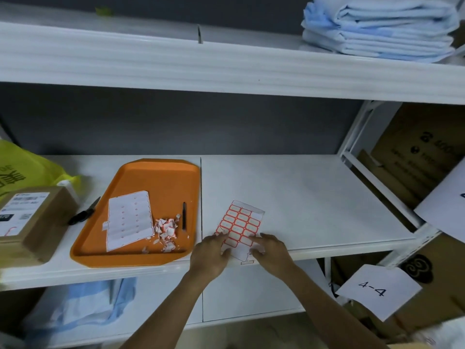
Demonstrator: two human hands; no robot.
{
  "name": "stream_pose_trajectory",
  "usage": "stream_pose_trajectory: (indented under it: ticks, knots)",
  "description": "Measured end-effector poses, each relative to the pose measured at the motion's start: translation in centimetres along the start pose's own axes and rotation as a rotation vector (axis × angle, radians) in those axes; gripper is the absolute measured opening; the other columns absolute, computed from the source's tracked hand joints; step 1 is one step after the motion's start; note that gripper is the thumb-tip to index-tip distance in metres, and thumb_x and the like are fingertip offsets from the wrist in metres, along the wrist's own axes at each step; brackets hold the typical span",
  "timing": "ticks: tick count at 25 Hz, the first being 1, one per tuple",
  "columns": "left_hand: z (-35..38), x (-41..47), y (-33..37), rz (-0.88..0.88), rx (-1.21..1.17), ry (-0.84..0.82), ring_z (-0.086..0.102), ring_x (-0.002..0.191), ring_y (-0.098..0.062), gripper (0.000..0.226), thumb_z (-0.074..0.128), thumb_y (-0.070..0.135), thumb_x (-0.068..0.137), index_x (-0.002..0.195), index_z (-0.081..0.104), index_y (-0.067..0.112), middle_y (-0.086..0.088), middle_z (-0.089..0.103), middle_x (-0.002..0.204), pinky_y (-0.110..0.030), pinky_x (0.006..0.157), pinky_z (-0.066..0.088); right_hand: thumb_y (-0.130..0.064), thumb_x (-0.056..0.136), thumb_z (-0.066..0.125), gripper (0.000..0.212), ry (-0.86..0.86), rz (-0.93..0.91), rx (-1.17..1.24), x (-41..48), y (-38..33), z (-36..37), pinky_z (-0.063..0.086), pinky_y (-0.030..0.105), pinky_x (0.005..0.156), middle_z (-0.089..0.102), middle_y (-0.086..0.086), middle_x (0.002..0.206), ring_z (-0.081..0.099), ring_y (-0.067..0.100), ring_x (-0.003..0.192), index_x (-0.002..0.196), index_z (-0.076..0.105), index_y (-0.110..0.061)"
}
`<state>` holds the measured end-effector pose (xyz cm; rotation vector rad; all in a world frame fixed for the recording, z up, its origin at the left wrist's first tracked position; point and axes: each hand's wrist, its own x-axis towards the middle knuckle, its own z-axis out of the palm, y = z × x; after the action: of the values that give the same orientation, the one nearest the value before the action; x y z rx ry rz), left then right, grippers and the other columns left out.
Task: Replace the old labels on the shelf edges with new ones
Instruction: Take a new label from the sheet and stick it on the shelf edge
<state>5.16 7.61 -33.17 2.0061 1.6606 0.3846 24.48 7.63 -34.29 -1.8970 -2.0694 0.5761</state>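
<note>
My left hand point(210, 253) and right hand point(270, 250) are both down on the label sheet point(239, 226), fingers bent and pinching at its near end, right at the front lip of the middle shelf point(314, 197). The sheet is thin, glossy paper, a grid of small rounded rectangles outlined in red; its near part is bare white backing, and my fingers hide the corners there. I can't tell if a label is actually lifted under my fingertips.

The shelf is smooth white board with a seam down the middle. Left of the seam sits an orange tray point(161, 177), plastic, with clipped corners and a raised rim. In it lies a used sheet point(129, 220), white and stripped, with rows of tiny holes, then a heap of scraps point(166, 231), torn and curled, red and white, and a dark pen point(184, 215) by the right rim.

Black scissors point(84, 212) lie just left of the tray, beside a brown cardboard box point(35, 222) cut off by the frame edge. Its printed label is too blurred to read. Above, folded pale blue cloth point(380, 28) is stacked soft on the upper shelf, its top cropped.
</note>
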Motion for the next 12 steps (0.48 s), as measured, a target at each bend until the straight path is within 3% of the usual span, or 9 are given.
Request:
stream_pose_trajectory:
  ticks: [3,8,9,12]
  knots:
    - [1.3,0.8,-0.6,0.090,0.130,-0.062,0.045,0.134,-0.019,0.053,0.048,0.042,0.096,0.145,0.030,0.029,0.009,0.041,0.150,-0.037,0.108,0.042,-0.017,0.093,0.060,0.033,0.114,0.159,0.311,0.2,-1.1,-1.8,0.043,0.023,0.096,0.063,0.004,0.126,0.058,0.021,0.118,0.126,0.061,-0.012]
    - [1.6,1.0,-1.1,0.112,0.224,0.013,0.049,0.131,-0.017,0.052,0.047,0.040,0.097,0.146,0.031,0.029,0.010,0.044,0.148,-0.035,0.106,0.042,-0.011,0.091,0.063,0.033,0.106,0.626,1.165,3.5,-1.5,-3.4,0.049,0.036,0.094,0.063,0.006,0.105,0.061,0.024,0.103,0.123,0.056,-0.012]
    - [1.4,1.0,-1.1,0.117,0.230,0.018,0.052,0.128,-0.017,0.051,0.047,0.040,0.097,0.145,0.033,0.029,0.010,0.046,0.146,-0.034,0.104,0.044,-0.010,0.091,0.062,0.025,0.096,0.658,1.257,4.2,-1.2,-3.3,0.051,0.036,0.091,0.066,0.007,0.102,0.063,0.024,0.101,0.115,0.058,-0.011]
    - [1.5,1.1,-1.4,0.120,0.236,0.010,0.057,0.120,-0.016,0.046,0.047,0.040,0.097,0.140,0.038,0.029,0.011,0.053,0.139,-0.031,0.100,0.048,-0.012,0.089,0.065,0.008,0.122,0.719,1.213,5.3,-0.7,-2.6,0.051,0.031,0.080,0.067,0.010,0.091,0.062,0.021,0.086,0.094,0.064,-0.005]
